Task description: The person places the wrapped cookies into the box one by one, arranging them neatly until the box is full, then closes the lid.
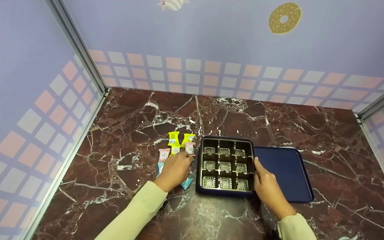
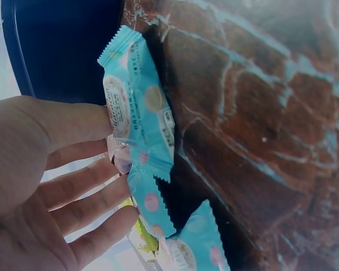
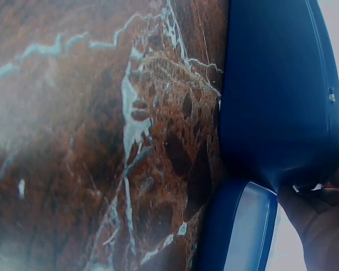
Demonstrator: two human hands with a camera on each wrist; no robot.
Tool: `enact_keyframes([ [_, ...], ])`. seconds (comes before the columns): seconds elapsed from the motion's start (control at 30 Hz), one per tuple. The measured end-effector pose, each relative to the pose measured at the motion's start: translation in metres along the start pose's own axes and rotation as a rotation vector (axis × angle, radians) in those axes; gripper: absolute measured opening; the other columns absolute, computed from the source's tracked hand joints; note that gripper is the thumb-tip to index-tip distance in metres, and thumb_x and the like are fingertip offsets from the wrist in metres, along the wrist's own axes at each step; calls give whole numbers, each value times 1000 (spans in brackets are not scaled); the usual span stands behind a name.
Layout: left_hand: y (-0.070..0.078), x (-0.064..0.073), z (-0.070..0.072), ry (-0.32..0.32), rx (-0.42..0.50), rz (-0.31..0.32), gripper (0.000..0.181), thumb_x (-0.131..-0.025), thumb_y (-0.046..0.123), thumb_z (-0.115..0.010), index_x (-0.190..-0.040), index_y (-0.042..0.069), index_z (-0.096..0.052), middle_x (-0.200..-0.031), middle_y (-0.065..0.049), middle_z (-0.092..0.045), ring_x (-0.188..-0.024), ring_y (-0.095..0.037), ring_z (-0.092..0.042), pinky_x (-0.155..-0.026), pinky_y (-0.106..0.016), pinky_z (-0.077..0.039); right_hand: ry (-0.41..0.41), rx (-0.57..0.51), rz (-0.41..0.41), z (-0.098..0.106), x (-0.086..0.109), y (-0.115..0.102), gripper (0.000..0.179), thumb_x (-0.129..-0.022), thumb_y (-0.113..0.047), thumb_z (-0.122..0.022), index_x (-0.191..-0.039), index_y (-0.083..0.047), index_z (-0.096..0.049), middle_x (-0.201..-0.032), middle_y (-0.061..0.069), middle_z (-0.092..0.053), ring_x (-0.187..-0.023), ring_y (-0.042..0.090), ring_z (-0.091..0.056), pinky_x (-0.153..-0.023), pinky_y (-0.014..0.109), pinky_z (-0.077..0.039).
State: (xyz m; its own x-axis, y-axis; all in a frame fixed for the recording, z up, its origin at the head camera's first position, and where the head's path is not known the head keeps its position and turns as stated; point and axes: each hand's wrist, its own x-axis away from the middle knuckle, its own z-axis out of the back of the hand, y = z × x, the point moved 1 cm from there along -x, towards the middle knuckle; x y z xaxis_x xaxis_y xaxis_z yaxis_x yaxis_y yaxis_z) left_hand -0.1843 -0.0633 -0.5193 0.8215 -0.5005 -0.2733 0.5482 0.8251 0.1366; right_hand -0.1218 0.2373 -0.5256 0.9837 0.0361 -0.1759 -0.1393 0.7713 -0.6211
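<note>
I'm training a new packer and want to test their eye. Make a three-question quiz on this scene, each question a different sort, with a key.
1. How many compartments does the divided tray inside the navy box have?
2. True or false: the lid is on the box.
3. Fill the gap: the right hand is at the side of the box, while the left hand is at the ____.

Key
1. Nine, in three rows of three.
2. False; the blue lid lies to the right of the box in the head view.
3. Small wrapped sweets.
</note>
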Motion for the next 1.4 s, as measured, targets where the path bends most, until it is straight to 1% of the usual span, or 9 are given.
enact_keyframes([
  [0.17,1,0,0,14,-6,3,13,-69,-1,-68,-78,9,-68,-78,-6,-63,-70,-25,-63,-57,-40,-53,22,1,22,-1,0,-1,52,-91,8,-49,-142,8,-39,-138,27,-49,-122,39,-54,-101,51,-45],
  [0.4,1,-1,0,19,-41,-3,12,-69,1,-69,-78,9,-67,-77,-6,-63,-68,-26,-63,-56,-42,-52,33,-4,22,-1,0,-1,52,-91,8,-49,-142,7,-39,-137,27,-50,-120,40,-56,-101,51,-45],
  [0.6,2,-1,-2,20,-53,-23,10,-72,1,-68,-76,9,-66,-78,-8,-64,-66,-26,-62,-55,-42,-52,31,-9,18,-1,0,-1,51,-91,7,-49,-142,8,-40,-138,27,-49,-122,39,-55,-101,51,-44],
  [0.9,3,-3,-3,0,-49,-12,9,-71,2,-71,-73,10,-67,-79,-8,-65,-65,-27,-62,-54,-43,-52,13,-15,6,-1,1,0,50,-93,5,-47,-142,8,-39,-140,26,-47,-124,38,-53,-103,50,-43],
  [1.07,2,-3,-2,-17,-52,-12,8,-71,4,-73,-75,10,-68,-79,-7,-65,-66,-26,-61,-56,-42,-52,17,-9,7,-1,1,0,51,-93,6,-47,-142,7,-39,-139,27,-48,-123,38,-54,-102,50,-44],
  [1.27,2,-3,0,-35,-49,-12,9,-73,10,-76,-77,10,-67,-79,-7,-64,-67,-25,-62,-56,-42,-52,26,11,24,-1,1,-2,50,-92,7,-47,-141,9,-40,-138,27,-50,-122,38,-55,-98,52,-47],
  [1.4,3,-3,2,-40,-44,-12,8,-75,10,-74,-78,10,-67,-79,-8,-64,-67,-25,-61,-56,-41,-52,29,15,24,-1,1,-2,48,-93,7,-47,-141,8,-40,-138,27,-50,-122,38,-55,-99,51,-47],
])
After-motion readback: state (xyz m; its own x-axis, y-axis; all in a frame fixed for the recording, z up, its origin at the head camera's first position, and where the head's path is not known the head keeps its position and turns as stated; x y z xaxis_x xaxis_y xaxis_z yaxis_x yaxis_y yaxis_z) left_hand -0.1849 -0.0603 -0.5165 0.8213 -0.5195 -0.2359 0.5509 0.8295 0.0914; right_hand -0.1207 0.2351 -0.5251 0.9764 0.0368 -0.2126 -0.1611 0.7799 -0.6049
